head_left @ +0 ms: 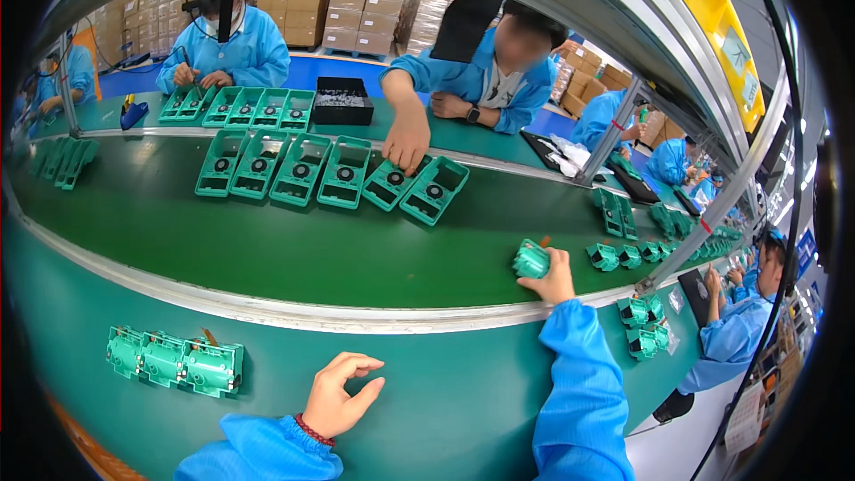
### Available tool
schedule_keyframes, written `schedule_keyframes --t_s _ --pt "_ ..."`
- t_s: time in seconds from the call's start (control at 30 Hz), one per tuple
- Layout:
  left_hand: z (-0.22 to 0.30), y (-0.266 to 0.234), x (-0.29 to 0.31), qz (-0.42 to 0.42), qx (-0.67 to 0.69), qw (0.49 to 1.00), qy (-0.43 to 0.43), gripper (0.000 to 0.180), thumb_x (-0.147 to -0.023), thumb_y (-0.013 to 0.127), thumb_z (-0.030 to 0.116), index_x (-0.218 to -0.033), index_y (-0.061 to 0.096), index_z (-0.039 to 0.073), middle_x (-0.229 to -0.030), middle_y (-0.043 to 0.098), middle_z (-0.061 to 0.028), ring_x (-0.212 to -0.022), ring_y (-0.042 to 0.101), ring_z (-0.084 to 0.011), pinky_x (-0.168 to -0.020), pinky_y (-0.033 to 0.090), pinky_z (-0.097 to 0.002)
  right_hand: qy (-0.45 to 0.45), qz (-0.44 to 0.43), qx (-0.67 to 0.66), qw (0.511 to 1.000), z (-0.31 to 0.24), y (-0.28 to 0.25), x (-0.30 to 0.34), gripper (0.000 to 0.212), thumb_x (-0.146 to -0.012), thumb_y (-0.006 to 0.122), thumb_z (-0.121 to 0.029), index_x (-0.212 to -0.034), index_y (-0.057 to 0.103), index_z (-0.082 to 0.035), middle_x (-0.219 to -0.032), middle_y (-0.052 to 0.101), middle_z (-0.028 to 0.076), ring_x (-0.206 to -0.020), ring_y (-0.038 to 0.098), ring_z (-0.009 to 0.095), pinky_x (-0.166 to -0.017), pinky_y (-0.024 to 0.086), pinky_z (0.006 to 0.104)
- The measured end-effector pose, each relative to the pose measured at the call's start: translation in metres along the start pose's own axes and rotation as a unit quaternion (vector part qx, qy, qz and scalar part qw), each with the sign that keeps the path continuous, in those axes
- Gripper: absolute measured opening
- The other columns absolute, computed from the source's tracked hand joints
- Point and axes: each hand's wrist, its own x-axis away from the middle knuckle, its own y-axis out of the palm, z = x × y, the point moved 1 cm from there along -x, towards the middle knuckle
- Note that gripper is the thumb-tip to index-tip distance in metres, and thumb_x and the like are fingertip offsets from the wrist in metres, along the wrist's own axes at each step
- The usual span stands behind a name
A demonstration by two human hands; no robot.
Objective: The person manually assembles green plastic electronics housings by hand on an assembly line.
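Out over the dark green belt, my right hand (554,278) grips a small green plastic housing (531,258) by its near right side. My left hand (342,395) hovers above the near green tabletop, thumb and fingers apart, with nothing between them. To its left, several similar green housings (169,358) stand side by side in a row on the tabletop. Right of my right forearm, more green housings (643,325) sit in a small cluster. Further right along the belt runs a line of the same housings (604,256).
Several open green trays with round black parts (301,169) lie across the belt; a co-worker's hand (408,144) touches one. A metal rail (356,316) divides belt and tabletop. A black box of small parts (343,101) stands opposite. A slanted metal post (677,258) rises at right.
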Motion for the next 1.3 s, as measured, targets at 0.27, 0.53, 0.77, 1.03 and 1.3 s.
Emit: schedule_keyframes --t_s 0.27,0.53,0.77,1.03,1.3 --pt "0.022 -0.005 -0.005 0.010 0.292 0.948 -0.127 0.055 -0.074 0.059 -0.001 -0.124 0.037 0.004 -0.112 0.046 -0.0135 -0.100 0.050 -0.0238 -0.084 0.043 -0.0361 -0.275 -0.076 -0.171 0.943 -0.209 -0.001 0.095 0.074 -0.045 0.081 -0.018 -0.108 0.045 -0.005 -0.103 0.037 0.015 -0.095 0.039 0.033 -0.081 0.037 0.0402" --pt "0.020 -0.004 -0.009 -0.037 0.390 0.913 -0.115 0.059 -0.072 0.057 -0.009 -0.127 0.037 0.002 -0.118 0.044 -0.0142 -0.093 0.050 -0.0198 -0.081 0.043 -0.0334 -0.275 -0.107 -0.219 0.930 -0.212 -0.004 0.113 0.069 -0.046 0.081 -0.017 -0.106 0.048 -0.004 -0.099 0.037 0.014 -0.095 0.039 0.032 -0.080 0.038 0.0392" --pt "0.024 -0.005 -0.009 0.002 0.428 0.896 -0.121 0.065 -0.070 0.054 -0.012 -0.129 0.033 0.004 -0.119 0.044 -0.0157 -0.103 0.049 -0.0239 -0.087 0.042 -0.0360 0.019 -0.275 -0.637 0.720 -0.197 0.001 0.110 0.082 -0.070 0.070 -0.018 -0.133 0.019 -0.003 -0.124 0.037 0.016 -0.114 0.038 0.028 -0.094 0.032 0.0385" --pt "0.023 0.000 -0.010 0.003 0.426 0.896 -0.123 0.065 -0.070 0.056 -0.012 -0.129 0.035 0.006 -0.122 0.043 -0.0158 -0.106 0.047 -0.0247 -0.089 0.040 -0.0376 0.213 -0.405 -0.751 0.476 -0.193 0.004 0.114 0.049 -0.085 0.051 -0.013 -0.126 0.030 0.001 -0.120 0.045 0.011 -0.107 0.046 0.019 -0.091 0.036 0.0340" --pt "0.016 0.004 -0.009 -0.017 0.448 0.888 -0.101 0.064 -0.070 0.054 -0.015 -0.127 0.037 0.007 -0.126 0.041 -0.0138 -0.111 0.043 -0.0255 -0.091 0.039 -0.0385 0.237 -0.399 -0.764 0.449 -0.192 0.003 0.115 0.044 -0.084 0.053 -0.014 -0.122 0.035 -0.002 -0.116 0.048 0.008 -0.106 0.046 0.017 -0.090 0.036 0.0334"
